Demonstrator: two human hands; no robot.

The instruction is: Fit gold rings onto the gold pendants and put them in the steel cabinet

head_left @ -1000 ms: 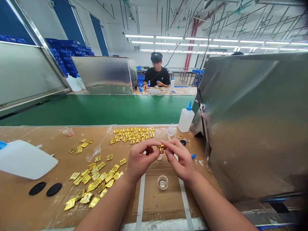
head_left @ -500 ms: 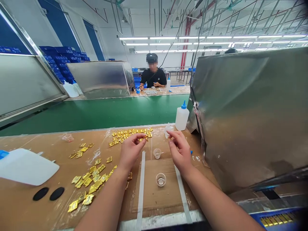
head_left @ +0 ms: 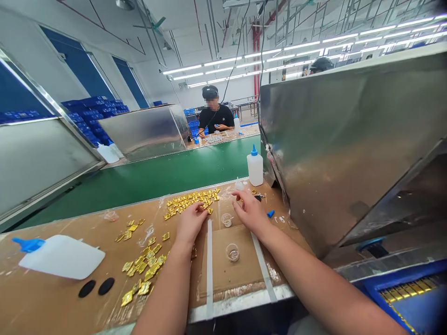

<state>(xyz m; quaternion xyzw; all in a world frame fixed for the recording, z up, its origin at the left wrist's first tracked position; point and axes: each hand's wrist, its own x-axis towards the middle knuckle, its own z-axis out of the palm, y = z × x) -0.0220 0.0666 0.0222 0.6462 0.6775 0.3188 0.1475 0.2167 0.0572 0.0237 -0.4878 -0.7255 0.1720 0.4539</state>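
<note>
My left hand point(head_left: 188, 225) is over the board at the near edge of a cluster of small gold metal pieces point(head_left: 190, 200). Its thumb and forefinger are closed at a small gold piece point(head_left: 210, 211), which shows just past the fingertips. To the right, my right hand point(head_left: 250, 211) hovers with bent fingers apart, and nothing shows between them. Between the hands stands a small clear cup point(head_left: 226, 220) with a thin stick in it. Nearer to me, a second clear cup point(head_left: 232, 252) stands on a taped cardboard sheet point(head_left: 218, 279).
More gold pieces point(head_left: 148, 263) lie at left, near two black discs point(head_left: 106, 286) and a white bottle lying down point(head_left: 66, 258). Another white bottle point(head_left: 255, 170) stands behind my right hand. A metal panel point(head_left: 349, 139) borders the right. A co-worker point(head_left: 215, 116) sits beyond the green belt point(head_left: 181, 170).
The view has turned and tilted. My left hand has come down toward the board beside the gold cluster. My right hand is lower, its fingers spread more.
</note>
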